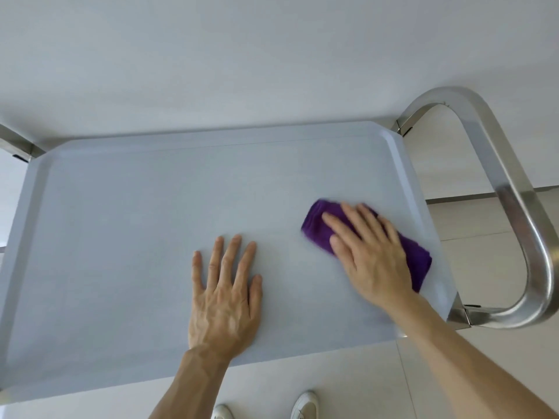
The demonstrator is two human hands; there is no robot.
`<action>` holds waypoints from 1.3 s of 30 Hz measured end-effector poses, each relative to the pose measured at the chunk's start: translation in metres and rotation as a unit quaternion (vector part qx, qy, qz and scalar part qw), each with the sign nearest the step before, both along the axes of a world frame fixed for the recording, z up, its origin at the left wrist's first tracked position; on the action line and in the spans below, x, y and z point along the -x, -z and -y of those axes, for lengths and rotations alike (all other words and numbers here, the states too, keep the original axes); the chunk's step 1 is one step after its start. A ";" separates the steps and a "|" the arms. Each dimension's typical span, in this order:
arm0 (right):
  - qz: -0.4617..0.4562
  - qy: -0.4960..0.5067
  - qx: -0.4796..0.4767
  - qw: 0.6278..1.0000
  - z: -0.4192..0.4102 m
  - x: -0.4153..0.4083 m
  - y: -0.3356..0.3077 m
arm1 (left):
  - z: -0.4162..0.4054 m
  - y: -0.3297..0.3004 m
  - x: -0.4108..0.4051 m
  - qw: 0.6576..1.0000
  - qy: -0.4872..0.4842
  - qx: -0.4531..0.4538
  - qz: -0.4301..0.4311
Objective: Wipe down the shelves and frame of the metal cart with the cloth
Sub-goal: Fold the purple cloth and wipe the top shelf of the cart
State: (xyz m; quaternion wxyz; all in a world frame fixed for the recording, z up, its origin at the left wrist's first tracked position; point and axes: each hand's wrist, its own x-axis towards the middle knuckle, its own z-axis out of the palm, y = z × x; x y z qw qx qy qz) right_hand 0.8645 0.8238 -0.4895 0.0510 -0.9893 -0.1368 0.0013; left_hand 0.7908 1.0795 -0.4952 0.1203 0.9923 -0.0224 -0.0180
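Cloth [320, 229], purple and folded, lies on the right part of the cart's top shelf [121, 237], right of centre in the frame and near the shelf's raised right rim. The right hand [372, 252] lies flat on top of it, fingers straight and spread, pressing it to the shelf; the grip is not curled round the cloth, whose ends stick out beyond the fingertips and past the wrist side. Its edges are blurred. The left hand [225, 300] rests palm down on bare shelf at lower centre, fingers straight and apart, holding nothing, well clear of the cloth. The pale grey shelf fills the middle of the frame. A curved metal handle [514, 207] of the frame loops at the right edge. White shoes [304, 405] show on the floor at the bottom.
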 end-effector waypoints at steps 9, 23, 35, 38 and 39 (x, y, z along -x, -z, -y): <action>0.011 0.018 -0.028 0.999 -0.077 0.003 0.001 | -0.002 0.002 0.000 1.000 0.002 -0.001 0.007; -0.006 0.131 -0.009 0.991 -0.035 -0.079 0.002 | -0.003 0.002 -0.001 1.000 0.001 -0.002 -0.008; 0.012 0.026 -0.005 1.000 -0.069 -0.016 0.006 | -0.004 -0.001 0.000 0.999 0.005 0.033 0.017; 0.005 0.045 -0.012 0.999 -0.079 -0.006 0.002 | -0.007 -0.006 0.001 0.989 -0.019 0.142 0.036; 0.002 0.043 -0.015 0.999 -0.085 0.003 0.001 | -0.009 -0.008 0.002 0.980 -0.030 0.191 0.038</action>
